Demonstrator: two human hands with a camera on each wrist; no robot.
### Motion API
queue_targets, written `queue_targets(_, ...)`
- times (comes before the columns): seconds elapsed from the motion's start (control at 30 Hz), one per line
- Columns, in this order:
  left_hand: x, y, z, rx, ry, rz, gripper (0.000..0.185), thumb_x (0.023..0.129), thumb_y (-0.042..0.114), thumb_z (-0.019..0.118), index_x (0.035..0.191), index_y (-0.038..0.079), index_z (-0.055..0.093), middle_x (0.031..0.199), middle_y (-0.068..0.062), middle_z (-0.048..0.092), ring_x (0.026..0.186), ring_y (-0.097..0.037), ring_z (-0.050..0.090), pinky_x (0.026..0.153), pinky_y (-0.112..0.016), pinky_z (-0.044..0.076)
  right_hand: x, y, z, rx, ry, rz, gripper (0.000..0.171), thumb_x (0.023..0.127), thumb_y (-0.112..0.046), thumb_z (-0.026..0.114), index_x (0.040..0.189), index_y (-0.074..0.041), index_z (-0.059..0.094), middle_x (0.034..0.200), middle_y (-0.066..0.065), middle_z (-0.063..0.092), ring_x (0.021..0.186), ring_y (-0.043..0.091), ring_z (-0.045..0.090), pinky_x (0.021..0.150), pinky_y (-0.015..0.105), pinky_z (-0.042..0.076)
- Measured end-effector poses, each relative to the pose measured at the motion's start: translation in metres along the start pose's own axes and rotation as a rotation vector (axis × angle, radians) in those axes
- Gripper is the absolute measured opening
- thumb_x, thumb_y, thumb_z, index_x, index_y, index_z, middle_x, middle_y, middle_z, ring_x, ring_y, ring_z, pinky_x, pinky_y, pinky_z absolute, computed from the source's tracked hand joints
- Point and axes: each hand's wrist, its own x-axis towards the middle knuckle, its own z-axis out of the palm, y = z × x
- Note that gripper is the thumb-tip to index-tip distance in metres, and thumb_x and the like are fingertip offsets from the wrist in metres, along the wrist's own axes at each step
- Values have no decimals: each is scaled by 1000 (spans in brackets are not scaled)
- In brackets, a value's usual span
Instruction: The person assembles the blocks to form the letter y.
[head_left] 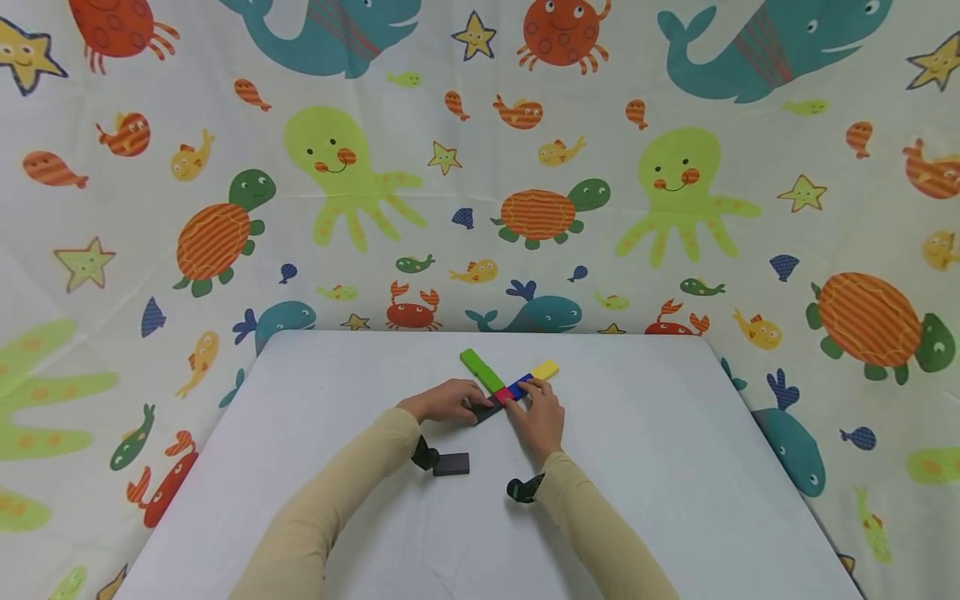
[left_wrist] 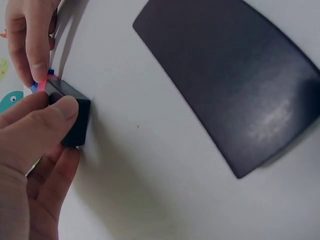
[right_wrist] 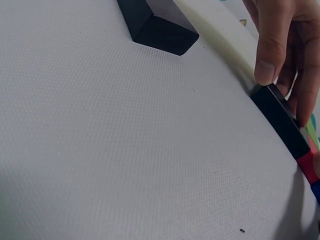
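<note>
My left hand [head_left: 444, 400] pinches the black block [left_wrist: 70, 116] between thumb and fingers, its end touching the red block [head_left: 501, 396]. My right hand [head_left: 542, 417] rests curled fingertips on the red and blue blocks [head_left: 520, 387]. A green block [head_left: 482, 370] crosses them. A second black block [head_left: 451, 464] lies near, on the open white table [head_left: 675, 467].

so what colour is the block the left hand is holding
Black; the left hand grips the black block by its end, clearest in the left wrist view.
</note>
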Motion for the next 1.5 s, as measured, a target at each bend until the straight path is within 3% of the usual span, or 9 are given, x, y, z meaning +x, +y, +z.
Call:
queue_targets(0.17, 0, -1, 0, -21, 13, 7, 34, 82, 20, 69, 116, 21, 64, 115, 3, 58, 99, -10, 55, 88, -26, 47, -1, 0, 0, -8, -4, 8, 48, 81, -45, 66, 120, -19, 60, 131, 4, 48, 120, 26, 46, 97, 48, 36)
queue_targets(0.33, 0, -7, -3, -33, 69, -19, 30, 85, 25, 65, 115, 19, 64, 115, 1, 59, 100, -12, 56, 86, -27, 49, -1, 0, 0, -9, 8, 1, 48, 80, -45, 67, 119, -18, 61, 130, 4, 49, 118, 26, 47, 96, 48, 37)
queue_targets(0.57, 9, -16, -8, 23, 119, -41, 27, 87, 18, 62, 114, 15, 64, 118, -1, 57, 101, -14, 55, 86, -28, 49, 1, 0, 1, -3, 19, -12, 47, 80, -44, 67, 119, -18, 62, 129, 3, 50, 117, 26, 48, 95, 48, 37)
queue_targets(0.83, 15, -15, -12, 98, 106, -77, 26, 86, 15, 62, 112, 14, 65, 117, -3, 57, 102, -15, 56, 90, -32, 46, 2, 2, 3, -16, 25, -20, 47, 80, -45, 67, 119, -19, 62, 128, 2, 50, 117, 24, 48, 93, 46, 38)
queue_targets(1.07, 17, -19, -15, 173, 143, -65, 22, 87, 9, 59, 108, 10, 66, 117, -7, 56, 100, -17, 57, 89, -31, 46, 3, 3, 3, -24, 39, -32, 48, 79, -44, 68, 118, -18, 62, 128, 3, 51, 116, 25, 49, 89, 46, 39)
queue_targets(1.5, 15, -17, -18, 135, 127, -98, 23, 87, 8, 59, 109, 10, 66, 120, -9, 52, 102, -19, 57, 90, -33, 46, 3, 3, 4, -20, 19, -8, 48, 80, -46, 67, 120, -19, 61, 129, 2, 49, 118, 24, 47, 94, 45, 37)
